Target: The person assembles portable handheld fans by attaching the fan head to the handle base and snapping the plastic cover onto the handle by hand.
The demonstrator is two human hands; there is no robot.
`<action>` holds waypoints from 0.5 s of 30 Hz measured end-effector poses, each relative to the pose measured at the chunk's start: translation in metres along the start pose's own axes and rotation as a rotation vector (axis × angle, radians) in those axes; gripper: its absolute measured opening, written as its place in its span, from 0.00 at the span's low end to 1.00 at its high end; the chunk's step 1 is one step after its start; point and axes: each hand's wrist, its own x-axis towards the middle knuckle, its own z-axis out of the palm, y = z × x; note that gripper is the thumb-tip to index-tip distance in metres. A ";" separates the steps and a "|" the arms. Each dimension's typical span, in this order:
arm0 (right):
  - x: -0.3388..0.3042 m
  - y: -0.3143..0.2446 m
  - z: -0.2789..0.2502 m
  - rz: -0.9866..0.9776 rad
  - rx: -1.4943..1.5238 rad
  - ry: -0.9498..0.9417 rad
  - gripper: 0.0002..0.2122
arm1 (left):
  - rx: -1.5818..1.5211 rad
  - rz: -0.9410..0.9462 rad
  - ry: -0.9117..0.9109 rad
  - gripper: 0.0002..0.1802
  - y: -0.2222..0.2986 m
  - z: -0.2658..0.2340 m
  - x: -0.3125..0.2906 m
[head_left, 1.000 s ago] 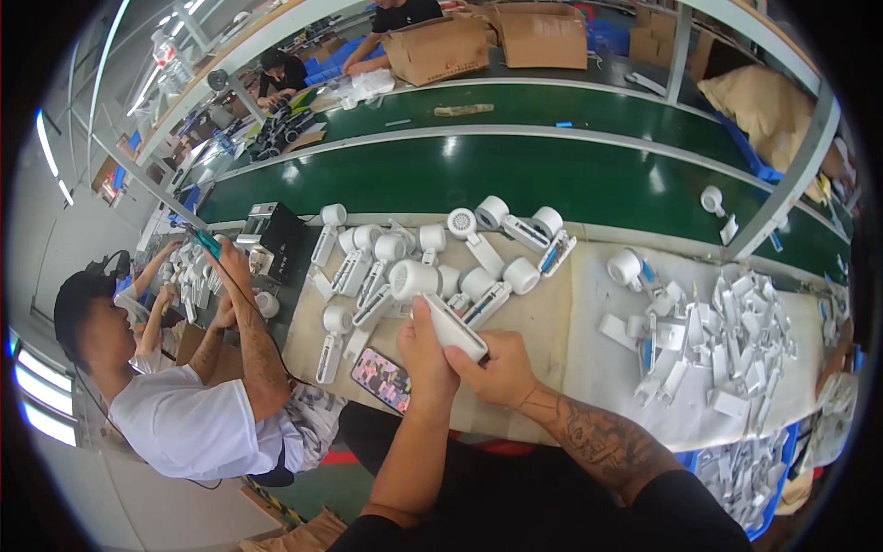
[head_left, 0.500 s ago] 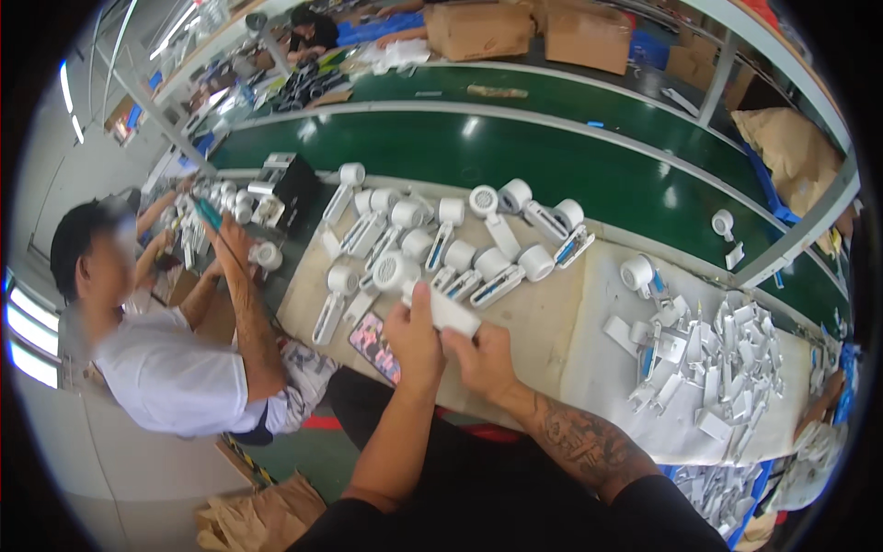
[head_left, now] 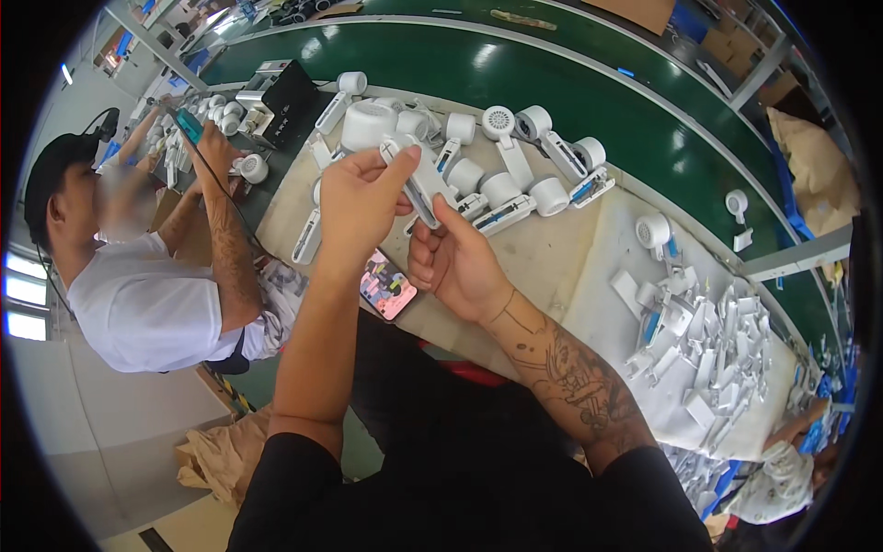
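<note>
Beyond the pale-covered workbench ran a green conveyor belt. Above the bench, the left hand gripped a white handheld fan around its upper handle, while the right hand pinched its lower end. Similar fans lay just beyond, a smartphone nearer, white plastic pieces heaped rightward.

Pale marks on the black box-shaped device, too small to read, no legible text

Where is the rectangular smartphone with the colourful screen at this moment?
In the head view, left of centre, the rectangular smartphone lies on the beige work surface, between the left forearm and the right hand.
</note>
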 end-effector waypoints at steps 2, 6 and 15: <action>-0.005 -0.007 0.000 0.084 -0.092 0.024 0.22 | 0.106 0.094 0.033 0.16 -0.008 -0.013 0.021; -0.081 -0.034 0.005 -0.042 -0.625 0.164 0.17 | 0.854 0.262 0.194 0.22 -0.017 -0.106 0.079; -0.303 -0.176 -0.058 -0.487 -1.332 1.109 0.06 | 1.735 0.302 -0.478 0.22 -0.162 -0.266 0.165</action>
